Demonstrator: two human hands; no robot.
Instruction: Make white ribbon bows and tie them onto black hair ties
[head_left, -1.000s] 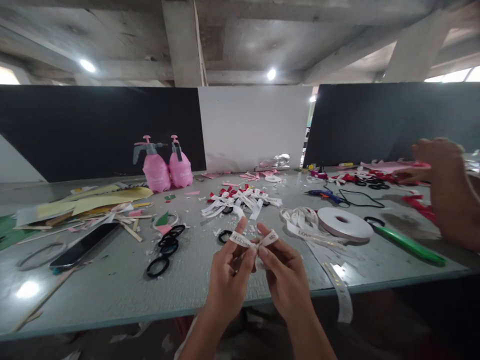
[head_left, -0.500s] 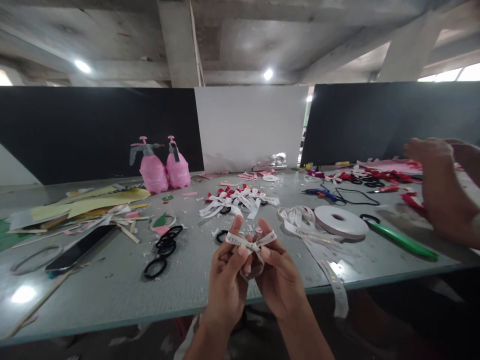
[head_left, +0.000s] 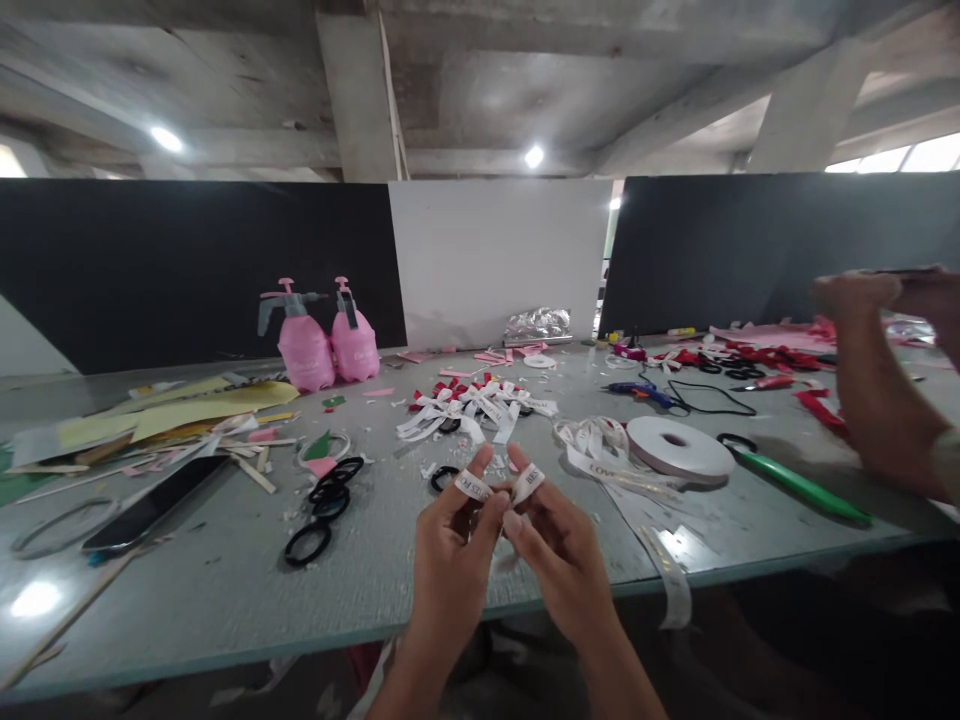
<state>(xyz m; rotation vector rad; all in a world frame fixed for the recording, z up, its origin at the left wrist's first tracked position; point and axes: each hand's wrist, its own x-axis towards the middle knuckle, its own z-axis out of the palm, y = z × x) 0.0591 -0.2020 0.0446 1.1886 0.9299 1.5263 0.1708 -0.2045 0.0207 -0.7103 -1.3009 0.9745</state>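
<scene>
A white printed ribbon (head_left: 529, 482) is looped between my hands, over the table's front edge. My left hand (head_left: 454, 540) pinches it between thumb and fingers, with one loop around the forefinger. My right hand (head_left: 559, 545) grips the other side, its thumb close to the left thumb and a loop over its forefinger. The middle of the ribbon is mostly hidden by my thumbs. Beyond my fingertips lies a pile of white and red ribbon bows (head_left: 480, 403). A black ring (head_left: 444, 479) sits just left of my left fingertips.
A ribbon roll (head_left: 679, 450), loose ribbon (head_left: 596, 445) and a green tool (head_left: 806, 485) lie at right. Another person's arms (head_left: 874, 380) reach in there. At left are black rings (head_left: 307, 542), a phone (head_left: 154, 505), paper strips and pink spray bottles (head_left: 306, 352). A glue gun (head_left: 643, 392) lies behind.
My thumbs have shifted inward over the ribbon's middle, and its loops now wrap closer around my forefingers. The other person's hands at right have moved slightly.
</scene>
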